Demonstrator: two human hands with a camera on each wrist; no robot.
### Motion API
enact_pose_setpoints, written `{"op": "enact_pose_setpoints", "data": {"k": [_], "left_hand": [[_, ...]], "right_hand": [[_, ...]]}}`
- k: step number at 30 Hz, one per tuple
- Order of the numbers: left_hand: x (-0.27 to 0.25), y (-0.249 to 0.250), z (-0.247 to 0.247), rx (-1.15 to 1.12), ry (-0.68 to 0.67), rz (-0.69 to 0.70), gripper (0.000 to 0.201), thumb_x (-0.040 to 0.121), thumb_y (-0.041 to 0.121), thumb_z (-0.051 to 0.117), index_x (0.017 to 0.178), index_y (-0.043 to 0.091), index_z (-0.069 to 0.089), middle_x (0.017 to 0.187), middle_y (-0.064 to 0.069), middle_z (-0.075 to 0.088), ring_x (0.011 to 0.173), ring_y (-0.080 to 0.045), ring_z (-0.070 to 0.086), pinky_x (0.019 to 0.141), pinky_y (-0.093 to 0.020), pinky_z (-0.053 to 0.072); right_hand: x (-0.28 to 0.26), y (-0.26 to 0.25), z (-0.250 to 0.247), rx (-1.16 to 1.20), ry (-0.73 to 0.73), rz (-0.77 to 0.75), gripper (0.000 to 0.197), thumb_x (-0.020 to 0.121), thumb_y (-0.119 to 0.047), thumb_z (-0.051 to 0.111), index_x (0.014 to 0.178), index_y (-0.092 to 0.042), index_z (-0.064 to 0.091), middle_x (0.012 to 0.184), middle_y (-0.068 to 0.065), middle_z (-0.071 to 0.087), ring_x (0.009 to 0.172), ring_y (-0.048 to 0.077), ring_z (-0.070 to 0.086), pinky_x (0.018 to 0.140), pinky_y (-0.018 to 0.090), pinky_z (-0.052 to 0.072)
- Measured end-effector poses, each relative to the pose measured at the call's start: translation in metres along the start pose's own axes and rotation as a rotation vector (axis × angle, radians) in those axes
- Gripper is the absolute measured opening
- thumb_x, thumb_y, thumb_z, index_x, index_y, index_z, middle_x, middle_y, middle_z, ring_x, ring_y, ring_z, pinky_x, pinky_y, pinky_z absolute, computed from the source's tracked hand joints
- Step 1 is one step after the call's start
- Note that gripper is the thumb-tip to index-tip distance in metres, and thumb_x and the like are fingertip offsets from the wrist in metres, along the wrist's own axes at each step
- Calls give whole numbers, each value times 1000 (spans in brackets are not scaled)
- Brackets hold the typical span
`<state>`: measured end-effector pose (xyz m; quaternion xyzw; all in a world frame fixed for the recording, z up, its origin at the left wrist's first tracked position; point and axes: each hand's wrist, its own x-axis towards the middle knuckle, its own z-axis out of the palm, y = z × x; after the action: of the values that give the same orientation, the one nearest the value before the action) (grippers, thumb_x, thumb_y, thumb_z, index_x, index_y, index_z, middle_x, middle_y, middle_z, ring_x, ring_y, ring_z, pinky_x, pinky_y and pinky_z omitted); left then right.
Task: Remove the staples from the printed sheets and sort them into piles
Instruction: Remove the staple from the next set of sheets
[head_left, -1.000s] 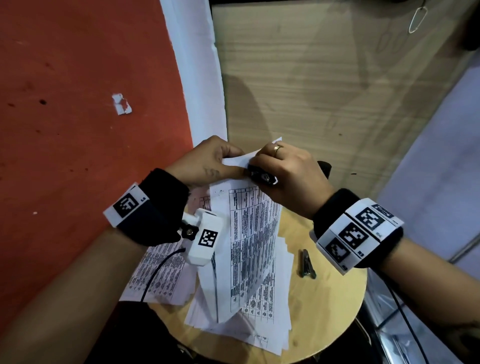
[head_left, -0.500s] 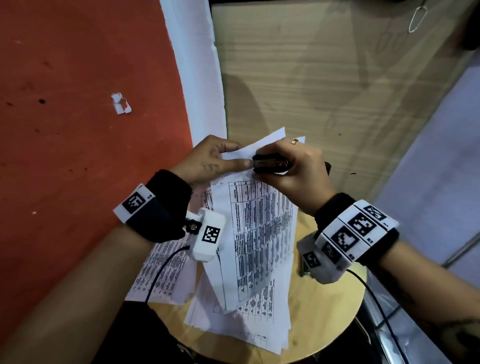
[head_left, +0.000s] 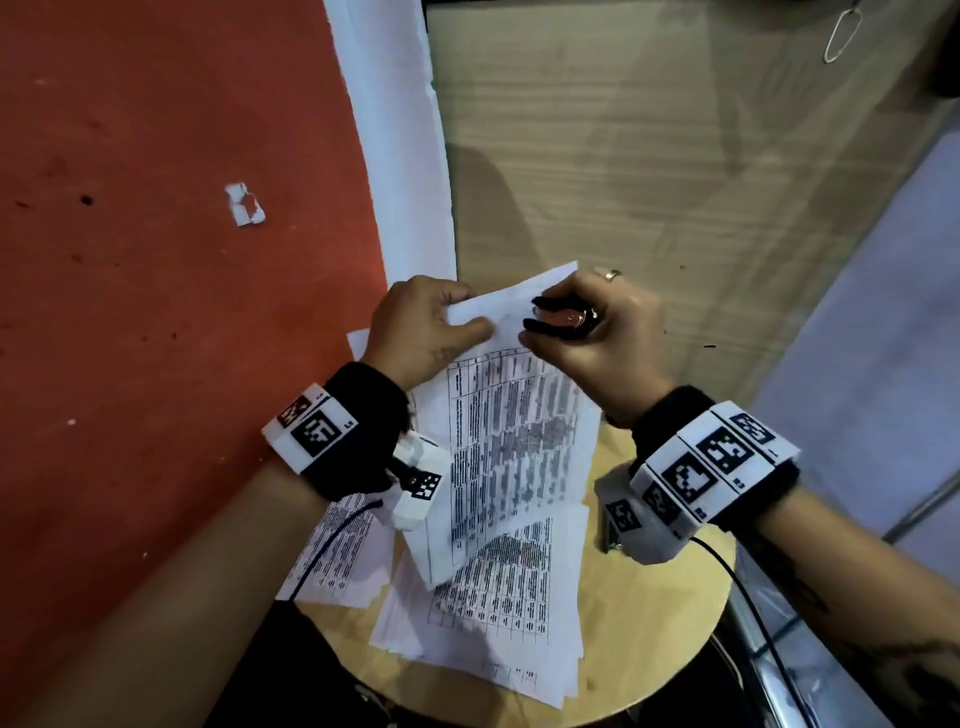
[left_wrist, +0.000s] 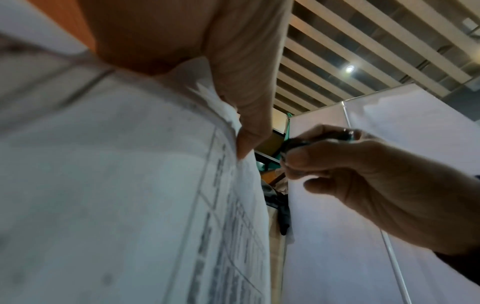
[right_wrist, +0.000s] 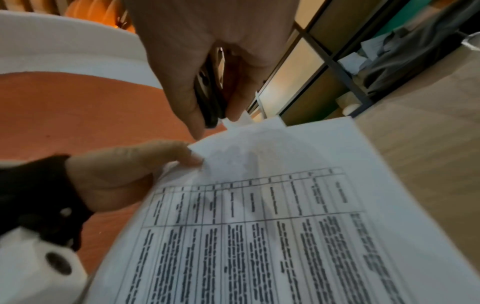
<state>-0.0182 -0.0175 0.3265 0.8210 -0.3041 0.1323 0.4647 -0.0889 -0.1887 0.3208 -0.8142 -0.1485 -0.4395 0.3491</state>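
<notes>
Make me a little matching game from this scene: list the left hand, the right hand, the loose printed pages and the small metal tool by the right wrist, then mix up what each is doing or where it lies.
Things:
1. left hand
2. right hand
3. loose printed pages
4. small metal tool

States:
A. lying spread on the round wooden table
B. gripping the black staple remover
C. pinching the top corner of the raised sheets
D. lying on the table, partly hidden by the right wrist

Pairs: 1-C, 2-B, 3-A, 4-D
</notes>
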Motion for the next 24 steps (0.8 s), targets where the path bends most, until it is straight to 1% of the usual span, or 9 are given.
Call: {"op": "enact_pose_setpoints", "data": {"k": [2,5,9,13,15,18,20,21,24], "left_hand": [[-1,-3,-3,16,10,-6,36,65,50,61,92,27,67,79,-20,71,77,-33,69,72,-48,54],[2,-5,-7,43,41,-6,41,60,52,57,98,36,59,86,-27,68,82,-35,68,78,-46,54],[5,-8,-14,-1,-49,-46,39,63,47,66,83,14,71,80,-23,69,74,-35,67,72,-50,54],[3,-16,-19,-54,-112,-65,38,62,51,76,82,19,74,81,-10,74,71,-19,65,74,-45,53],[3,-18,-21,-113,-117,-87,35,62,47,76,82,18,75,83,-12,74,69,-17,63,71,-37,51],[5,-21,-25,-193,-155,-128,18,71,25,79,82,11,75,84,-12,74,70,-18,65,72,-31,50],[6,-19,-28,-202,-200,-113,5,77,11,76,78,15,74,75,2,74,67,-8,64,68,-22,50],[7,-19,-29,-197,-224,-97,11,78,8,74,74,18,73,69,8,72,64,-3,63,65,-17,49],[10,-20,-32,-188,-300,-83,14,79,4,70,76,17,70,66,18,70,64,7,62,64,-9,46]], "right_hand": [[-1,7,-2,-48,-36,48,22,61,-13,80,75,-3,66,75,8,67,70,18,61,65,24,44],[-15,21,3,-171,-133,96,21,61,-12,81,75,-5,68,73,10,66,69,27,61,64,33,42],[-39,41,15,-194,-248,206,23,64,-14,82,78,-6,67,77,12,65,71,30,61,65,39,50],[-50,56,19,-230,-388,335,34,61,-19,85,88,-7,67,85,10,66,80,27,61,70,34,48],[-52,63,18,-212,-391,402,40,58,-17,86,92,-7,68,89,10,65,84,24,60,71,30,45],[-49,70,12,1,-299,593,40,54,-8,88,90,-10,70,106,6,51,101,17,50,82,22,41],[-46,69,7,292,-290,770,37,57,0,85,87,-13,68,117,1,46,111,14,47,81,31,51],[-45,69,5,419,-310,827,36,59,4,82,87,-13,67,113,-2,52,108,14,51,75,32,54],[-39,68,0,596,-415,877,41,56,6,80,88,-14,66,84,-6,71,79,10,63,64,22,52]]}}
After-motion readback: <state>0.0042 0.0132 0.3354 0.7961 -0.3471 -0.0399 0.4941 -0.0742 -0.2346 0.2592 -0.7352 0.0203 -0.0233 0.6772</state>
